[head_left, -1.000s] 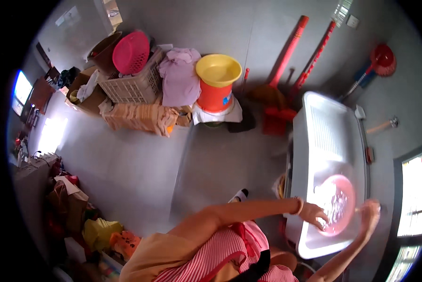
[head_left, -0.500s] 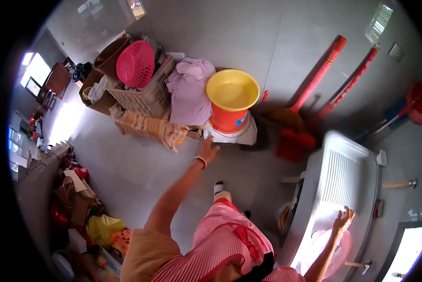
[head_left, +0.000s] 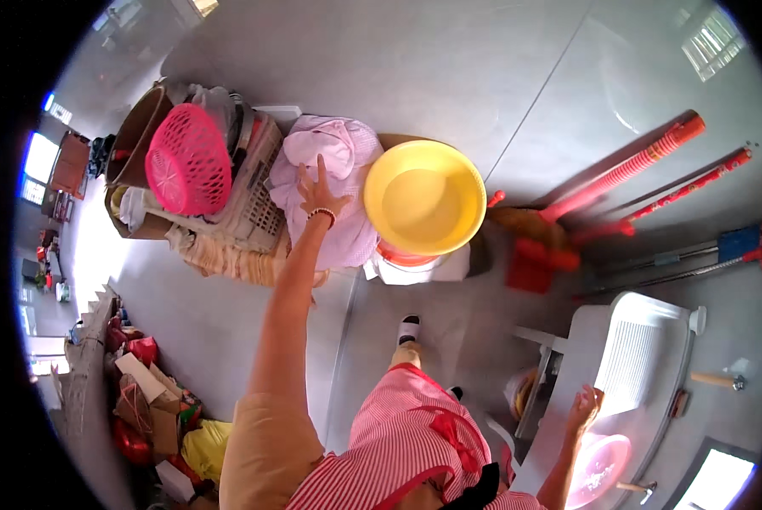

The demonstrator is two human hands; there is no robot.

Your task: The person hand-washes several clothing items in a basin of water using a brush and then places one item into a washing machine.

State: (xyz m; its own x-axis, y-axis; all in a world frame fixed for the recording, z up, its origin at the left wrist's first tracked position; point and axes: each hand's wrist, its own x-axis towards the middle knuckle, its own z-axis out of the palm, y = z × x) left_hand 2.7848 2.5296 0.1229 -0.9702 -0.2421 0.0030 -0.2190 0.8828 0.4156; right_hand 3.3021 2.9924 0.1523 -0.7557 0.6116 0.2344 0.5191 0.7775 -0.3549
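My left hand (head_left: 323, 201) reaches forward with spread fingers over a pale pink cloth (head_left: 351, 229), which lies in a heap at the far side. Its fingertips are at the cloth's upper fold; whether they touch it I cannot tell. Right beside the cloth, a yellow basin (head_left: 425, 197) sits on top of a red bucket (head_left: 406, 257), mostly hidden beneath it. At the right, my right hand (head_left: 583, 410) hangs loosely curled and empty by the white washboard sink (head_left: 644, 344). A pink basin (head_left: 600, 467) stands in that sink.
Left of the cloth are a pink basket (head_left: 188, 161), a beige crate (head_left: 262, 191) and a brown bin (head_left: 135, 140). A broom (head_left: 623, 170) and a red dustpan (head_left: 534, 265) lean near the wall. Bags and boxes (head_left: 156, 391) pile up at lower left. Taps (head_left: 716, 379) project over the sink.
My left hand has moved forward and left, from in front of the bucket to over the pink cloth, fingers spread. My right hand has drawn back toward the sink's near edge. The view has shifted.
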